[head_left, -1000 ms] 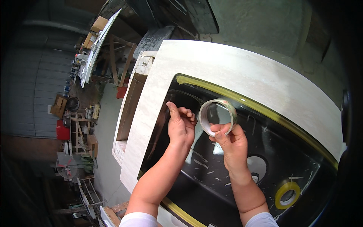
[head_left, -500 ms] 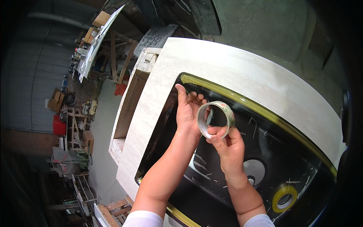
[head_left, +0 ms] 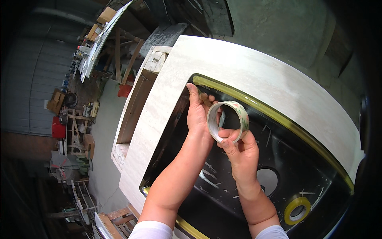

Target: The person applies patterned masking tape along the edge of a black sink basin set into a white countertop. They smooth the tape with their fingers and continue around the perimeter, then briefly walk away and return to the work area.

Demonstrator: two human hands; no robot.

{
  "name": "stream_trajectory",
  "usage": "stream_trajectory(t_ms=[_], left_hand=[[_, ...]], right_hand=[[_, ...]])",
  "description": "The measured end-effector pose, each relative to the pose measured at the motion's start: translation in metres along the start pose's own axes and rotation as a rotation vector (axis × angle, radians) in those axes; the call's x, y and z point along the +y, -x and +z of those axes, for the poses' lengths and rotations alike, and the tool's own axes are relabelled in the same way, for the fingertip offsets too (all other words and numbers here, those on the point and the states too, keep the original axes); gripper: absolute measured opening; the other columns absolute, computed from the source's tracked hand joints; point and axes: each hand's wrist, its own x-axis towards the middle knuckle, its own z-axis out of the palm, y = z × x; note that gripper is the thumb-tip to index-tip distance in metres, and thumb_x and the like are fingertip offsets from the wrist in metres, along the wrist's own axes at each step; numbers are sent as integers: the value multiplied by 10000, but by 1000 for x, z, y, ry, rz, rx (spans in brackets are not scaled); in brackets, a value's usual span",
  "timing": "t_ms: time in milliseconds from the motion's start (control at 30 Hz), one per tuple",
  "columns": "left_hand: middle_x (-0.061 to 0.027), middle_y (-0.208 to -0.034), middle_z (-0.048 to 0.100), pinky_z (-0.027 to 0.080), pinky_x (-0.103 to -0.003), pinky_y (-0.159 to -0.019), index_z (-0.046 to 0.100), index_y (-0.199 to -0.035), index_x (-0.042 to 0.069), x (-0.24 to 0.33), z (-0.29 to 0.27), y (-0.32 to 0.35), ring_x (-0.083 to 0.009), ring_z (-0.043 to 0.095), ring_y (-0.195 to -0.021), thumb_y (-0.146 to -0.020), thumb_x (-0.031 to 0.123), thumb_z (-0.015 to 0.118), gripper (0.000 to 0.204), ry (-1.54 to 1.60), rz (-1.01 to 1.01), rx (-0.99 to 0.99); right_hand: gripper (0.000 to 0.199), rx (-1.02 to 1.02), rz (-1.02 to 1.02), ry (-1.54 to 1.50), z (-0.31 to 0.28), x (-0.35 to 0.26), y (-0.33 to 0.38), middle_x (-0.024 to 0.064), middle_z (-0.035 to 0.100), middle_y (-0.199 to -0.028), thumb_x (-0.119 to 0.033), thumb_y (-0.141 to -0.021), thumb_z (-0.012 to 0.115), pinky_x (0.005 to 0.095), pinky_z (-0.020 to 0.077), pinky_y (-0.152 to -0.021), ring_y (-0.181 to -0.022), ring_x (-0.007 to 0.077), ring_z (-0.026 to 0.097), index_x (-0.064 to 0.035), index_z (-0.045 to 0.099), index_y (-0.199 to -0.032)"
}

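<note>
My right hand (head_left: pixel 241 153) grips the lower edge of a clear tape roll (head_left: pixel 243 115) with a floral pattern, its thumb and fingers pinching the ring. At the far left corner of a black sink (head_left: pixel 278 143), my left hand (head_left: pixel 196 117) has its thumb stretched up along the rim and its fingers apart. The left fingertips lie partly in shadow inside the sink wall, beside the tape roll. Whether a loose strip runs from the roll to these fingers, I cannot tell. Yellowish tape (head_left: pixel 274 114) covers the sink's far inner edge.
The sink sits in a pale stone countertop (head_left: pixel 238 55). A yellow tape roll (head_left: pixel 289 212) lies in the basin, right of the round drain hole (head_left: pixel 267 181), among white scraps. A wooden frame (head_left: pixel 137 107) adjoins the countertop's left side. A standing fan (head_left: pixel 60 166) is farther left.
The view has shifted slightly. Both hands keep nearly the same pose, and the clear tape roll has turned a little in my right hand.
</note>
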Motion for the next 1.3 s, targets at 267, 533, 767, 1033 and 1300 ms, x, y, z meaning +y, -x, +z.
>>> stream_trajectory(t_ms=[267,533,767,1033,1300], left_hand=[[-5,-717,541,459,-278,-506,502,-789,156,-2,6,-1,-155,537,-570,-772,716,687,589,-15,17,17],[1,-745,552,462,-244,-496,540,-871,146,-4,6,-6,-118,548,-583,-808,704,655,574,10,12,-20],[10,-807,584,428,-218,-506,585,-1025,119,-5,4,-9,-86,564,-649,-885,672,590,570,8,24,-189],[-33,-870,618,415,-267,-590,566,-1021,128,2,-9,-10,-148,566,-692,-883,590,669,494,127,-72,-229],[14,-702,583,416,-262,-500,593,-839,154,1,0,-6,-115,572,-611,-868,540,721,407,187,-56,-155]], right_hand=[[145,3,-9,26,1,-2,-5,119,687,-1076,-23,-920,694,297,575,-838,-969,147,662,-56,577,-998],[139,-42,-7,4,6,-5,-6,107,692,-1097,-48,-919,708,254,494,-865,-964,121,626,-63,595,-998],[149,-28,27,-78,12,-12,-10,112,698,-1088,-169,-961,680,258,476,-865,-969,127,628,-64,617,-1046],[214,-66,128,-207,18,-25,-8,116,699,-1082,-273,-1001,619,301,492,-851,-971,166,645,-76,619,-1086],[226,-26,85,-220,27,-34,-8,122,697,-1087,-274,-1015,592,313,498,-862,-985,179,653,-76,617,-1121]])
